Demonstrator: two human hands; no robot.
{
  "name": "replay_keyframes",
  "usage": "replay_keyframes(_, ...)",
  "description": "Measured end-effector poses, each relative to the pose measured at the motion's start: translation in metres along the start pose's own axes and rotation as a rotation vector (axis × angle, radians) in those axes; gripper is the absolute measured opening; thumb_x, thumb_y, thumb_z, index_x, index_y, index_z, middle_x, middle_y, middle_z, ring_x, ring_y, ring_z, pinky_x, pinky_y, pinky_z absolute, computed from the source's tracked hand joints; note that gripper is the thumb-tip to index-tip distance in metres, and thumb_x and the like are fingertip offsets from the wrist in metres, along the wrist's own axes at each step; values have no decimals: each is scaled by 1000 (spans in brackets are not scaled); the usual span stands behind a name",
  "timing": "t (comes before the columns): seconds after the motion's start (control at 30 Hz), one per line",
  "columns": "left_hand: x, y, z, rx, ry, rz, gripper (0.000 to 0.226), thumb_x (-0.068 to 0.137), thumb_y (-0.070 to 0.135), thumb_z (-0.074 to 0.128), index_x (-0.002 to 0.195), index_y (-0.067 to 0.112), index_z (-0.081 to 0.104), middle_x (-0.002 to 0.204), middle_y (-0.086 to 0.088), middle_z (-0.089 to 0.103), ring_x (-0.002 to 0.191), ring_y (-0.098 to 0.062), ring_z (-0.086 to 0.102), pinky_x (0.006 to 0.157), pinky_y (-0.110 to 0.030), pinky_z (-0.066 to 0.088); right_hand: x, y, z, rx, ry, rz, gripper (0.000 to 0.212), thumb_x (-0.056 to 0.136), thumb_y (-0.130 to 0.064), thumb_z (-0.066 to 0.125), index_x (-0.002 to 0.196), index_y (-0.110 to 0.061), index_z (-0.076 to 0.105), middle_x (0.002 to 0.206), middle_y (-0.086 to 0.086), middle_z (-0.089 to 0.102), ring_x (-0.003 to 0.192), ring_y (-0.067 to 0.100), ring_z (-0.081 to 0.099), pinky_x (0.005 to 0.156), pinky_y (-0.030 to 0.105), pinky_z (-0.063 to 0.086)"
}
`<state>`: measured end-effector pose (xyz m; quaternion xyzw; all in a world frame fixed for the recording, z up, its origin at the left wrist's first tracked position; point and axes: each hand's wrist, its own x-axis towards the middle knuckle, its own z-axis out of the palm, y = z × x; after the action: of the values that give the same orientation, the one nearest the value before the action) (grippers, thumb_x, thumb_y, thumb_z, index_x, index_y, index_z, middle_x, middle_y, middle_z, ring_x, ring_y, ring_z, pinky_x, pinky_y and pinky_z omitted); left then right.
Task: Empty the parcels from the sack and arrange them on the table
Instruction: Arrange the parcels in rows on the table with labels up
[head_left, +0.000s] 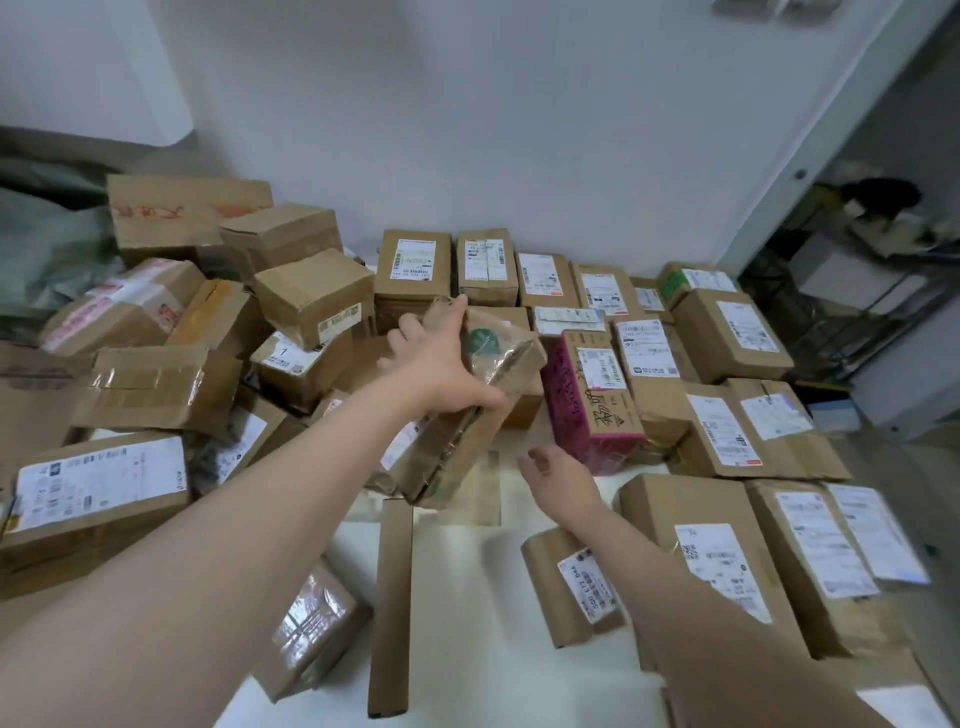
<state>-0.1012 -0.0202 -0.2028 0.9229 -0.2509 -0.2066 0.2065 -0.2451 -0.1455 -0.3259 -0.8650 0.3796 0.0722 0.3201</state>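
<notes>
My left hand (441, 364) grips a taped cardboard parcel (493, 374) with a green round mark, held tilted above the middle of the white table (467, 597). My right hand (561, 475) hovers below and right of it, fingers loosely curled, holding nothing. On the right, several brown parcels stand in neat rows, among them a pink box (592, 400). A loose heap of brown boxes (171, 364) fills the left side. A grey-green sack (47, 260) lies at the far left behind the heap.
A long thin cardboard box (392, 603) lies near the front middle, with a small labelled parcel (571, 587) to its right. The white wall runs behind the table. A doorway with shelves (872, 270) opens at the right.
</notes>
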Motion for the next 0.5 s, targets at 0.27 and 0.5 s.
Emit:
replay_keyframes(0.27,-20,-5,78,-832,-291,-312,50,84,3,63,131,15,50,114,-11,65,102,-30,63,90,-47,54,-30,48,-12,-46,-71,190,45,97,-29,51,139,-14,45,135,13,54,121,31,55,100,35,44)
replay_keyframes(0.5,-41,-24,131,-648,-71,-431,64,92,40,57,147,15,34,138,-7,53,119,-28,54,102,-35,43,-54,81,20,-121,-237,195,75,90,-38,61,149,-14,20,147,16,26,135,36,32,109,37,35)
